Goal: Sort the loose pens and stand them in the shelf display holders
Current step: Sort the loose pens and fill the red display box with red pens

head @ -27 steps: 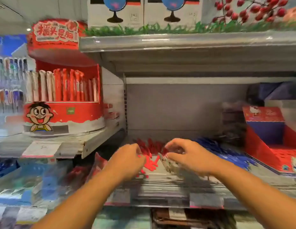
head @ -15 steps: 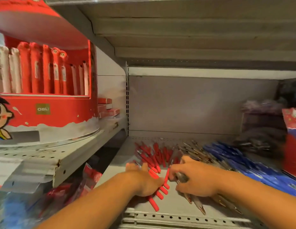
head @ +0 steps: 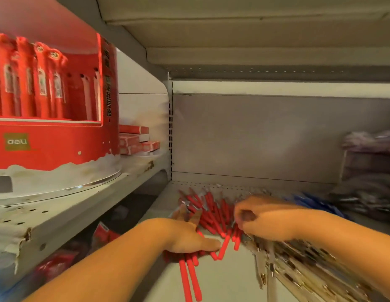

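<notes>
Red pens (head: 214, 220) lie beneath the left hand (head: 188, 237), beside the right hand (head: 268, 219)

Both arms are bare: the left forearm (head: 115, 264) and the right forearm (head: 333, 232) show uncovered skin along all their visible length. The left hand (head: 187, 238) and the right hand (head: 265, 219) are bare as well, the right hand's fingers smeared by blur.

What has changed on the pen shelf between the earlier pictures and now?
The left hand has come down flat onto the red pens, several under its palm. The right hand has moved deeper into the pile, fingers curled; its hold is unclear. The silver pens and blue pens still lie loose on the shelf.
</notes>
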A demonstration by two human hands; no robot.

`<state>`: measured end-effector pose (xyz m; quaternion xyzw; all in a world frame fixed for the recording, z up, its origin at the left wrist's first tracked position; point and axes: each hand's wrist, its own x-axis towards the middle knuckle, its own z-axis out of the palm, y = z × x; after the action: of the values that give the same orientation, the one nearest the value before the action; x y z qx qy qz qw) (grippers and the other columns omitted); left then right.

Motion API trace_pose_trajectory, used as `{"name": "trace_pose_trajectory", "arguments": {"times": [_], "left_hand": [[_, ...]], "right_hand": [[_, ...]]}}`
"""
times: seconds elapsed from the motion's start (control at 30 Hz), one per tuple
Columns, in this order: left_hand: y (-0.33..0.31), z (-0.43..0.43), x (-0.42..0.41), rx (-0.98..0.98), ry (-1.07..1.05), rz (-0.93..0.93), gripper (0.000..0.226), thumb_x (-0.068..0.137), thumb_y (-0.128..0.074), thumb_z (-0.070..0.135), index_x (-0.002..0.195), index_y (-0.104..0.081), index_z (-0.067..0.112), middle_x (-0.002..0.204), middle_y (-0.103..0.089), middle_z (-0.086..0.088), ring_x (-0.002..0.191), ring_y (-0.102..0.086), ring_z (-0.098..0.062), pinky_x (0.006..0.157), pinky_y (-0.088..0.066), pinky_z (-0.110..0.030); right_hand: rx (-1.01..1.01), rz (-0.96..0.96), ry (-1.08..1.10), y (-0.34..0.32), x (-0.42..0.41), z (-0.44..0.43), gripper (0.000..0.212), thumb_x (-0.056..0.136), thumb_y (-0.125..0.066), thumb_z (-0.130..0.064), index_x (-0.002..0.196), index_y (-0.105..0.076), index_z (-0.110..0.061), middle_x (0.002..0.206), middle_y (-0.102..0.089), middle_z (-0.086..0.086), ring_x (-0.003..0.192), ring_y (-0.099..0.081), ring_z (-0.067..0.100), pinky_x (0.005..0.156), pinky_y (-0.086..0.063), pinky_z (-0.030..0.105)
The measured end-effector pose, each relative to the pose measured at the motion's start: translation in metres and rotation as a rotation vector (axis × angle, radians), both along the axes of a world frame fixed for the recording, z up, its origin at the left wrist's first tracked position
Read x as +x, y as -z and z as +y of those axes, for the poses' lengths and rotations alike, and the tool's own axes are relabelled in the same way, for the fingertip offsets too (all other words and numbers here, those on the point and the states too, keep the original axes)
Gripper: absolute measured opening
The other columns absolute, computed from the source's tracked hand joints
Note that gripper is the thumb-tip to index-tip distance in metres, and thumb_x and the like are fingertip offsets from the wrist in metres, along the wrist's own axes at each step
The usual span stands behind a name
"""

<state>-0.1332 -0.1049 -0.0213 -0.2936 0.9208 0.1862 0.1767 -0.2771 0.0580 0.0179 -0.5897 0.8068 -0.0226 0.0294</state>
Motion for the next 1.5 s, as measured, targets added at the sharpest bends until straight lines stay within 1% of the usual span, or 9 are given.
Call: {"name": "trace_pose_trajectory", "arguments": {"times": [0.07,0.1,0.23,0.57,0.67,0.9,1.17,1.4,1.5], "left_hand": [[-0.003,-0.006,0.005,-0.067,0.057,0.001,0.133,0.050,-0.045,0.100,0.153,0.014,0.040,0.167,0.001,-0.002,0.152,0.004,-0.029,0.122,-0.007,-0.051],[-0.007,-0.007,0.010,-0.038,0.070,0.021,0.137,0.045,-0.052,0.099,0.152,0.014,0.045,0.166,0.006,0.000,0.152,0.007,-0.028,0.122,-0.006,-0.051],[-0.012,-0.007,0.025,0.054,0.180,-0.022,0.137,0.040,-0.071,0.087,0.149,0.007,0.055,0.161,-0.019,0.010,0.148,-0.020,-0.027,0.120,-0.022,-0.049],[-0.006,-0.003,0.029,-0.189,0.245,0.056,0.092,0.084,-0.049,0.074,0.156,-0.003,0.041,0.160,-0.023,0.003,0.142,-0.032,-0.025,0.118,-0.029,-0.046],[-0.007,0.001,0.032,-0.227,0.214,0.082,0.086,0.084,-0.037,0.079,0.155,-0.001,0.044,0.165,-0.011,0.002,0.148,-0.020,-0.029,0.120,-0.022,-0.050],[0.010,0.018,0.055,-0.211,0.186,-0.047,0.112,0.056,-0.036,0.102,0.137,0.030,0.059,0.159,0.030,0.007,0.146,0.027,-0.026,0.117,0.005,-0.056],[0.015,0.004,0.037,-0.291,0.201,0.079,0.097,0.074,-0.017,0.091,0.150,0.021,0.044,0.165,0.017,-0.001,0.151,0.013,-0.029,0.120,-0.004,-0.052],[0.011,0.012,0.036,-0.249,0.109,0.210,0.095,0.073,-0.019,0.092,0.153,0.003,0.046,0.166,-0.006,-0.004,0.151,-0.004,-0.035,0.120,-0.014,-0.052],[0.011,0.029,0.043,-0.241,0.194,0.181,0.105,0.059,-0.026,0.102,0.144,0.017,0.058,0.165,0.013,0.006,0.151,0.009,-0.033,0.118,-0.005,-0.056]], "right_hand": [[0.084,-0.004,-0.025,-0.001,-0.001,-0.016,0.027,0.091,-0.051,-0.019,0.113,-0.060,-0.033,0.111,-0.059,-0.005,0.099,-0.058,0.020,0.085,-0.052,0.038],[0.130,0.015,-0.050,0.003,-0.001,-0.023,0.030,0.089,-0.052,-0.015,0.113,-0.060,-0.032,0.110,-0.059,-0.003,0.099,-0.059,0.022,0.085,-0.053,0.040],[0.114,0.067,-0.106,0.016,-0.005,-0.033,0.041,0.085,-0.054,-0.005,0.112,-0.061,-0.035,0.106,-0.056,-0.005,0.097,-0.057,0.020,0.086,-0.052,0.039],[-0.003,0.011,-0.376,0.027,-0.016,-0.021,0.031,0.096,-0.057,-0.030,0.126,-0.062,-0.037,0.122,-0.053,-0.017,0.107,-0.045,-0.006,0.090,-0.037,0.008],[-0.004,-0.004,-0.335,0.026,-0.018,-0.019,0.036,0.096,-0.056,-0.037,0.132,-0.053,-0.043,0.130,-0.046,-0.020,0.116,-0.043,-0.005,0.102,-0.036,0.018],[0.102,-0.152,-0.352,0.029,-0.020,-0.007,0.053,0.090,-0.051,-0.065,0.139,-0.037,-0.053,0.136,-0.044,-0.032,0.119,-0.043,-0.009,0.090,-0.032,0.005],[0.064,-0.026,-0.332,0.038,0.004,-0.018,0.056,0.089,-0.051,-0.065,0.141,-0.034,-0.051,0.129,-0.052,-0.017,0.112,-0.052,0.006,0.099,-0.045,0.033],[-0.022,-0.060,-0.314,0.030,0.000,-0.019,0.050,0.089,-0.058,-0.057,0.134,-0.046,-0.038,0.128,-0.053,-0.012,0.112,-0.055,0.012,0.098,-0.049,0.030],[0.014,-0.080,-0.211,0.020,-0.019,-0.023,0.038,0.094,-0.055,-0.045,0.131,-0.047,-0.044,0.127,-0.050,-0.016,0.110,-0.051,0.002,0.093,-0.044,0.023]]}}
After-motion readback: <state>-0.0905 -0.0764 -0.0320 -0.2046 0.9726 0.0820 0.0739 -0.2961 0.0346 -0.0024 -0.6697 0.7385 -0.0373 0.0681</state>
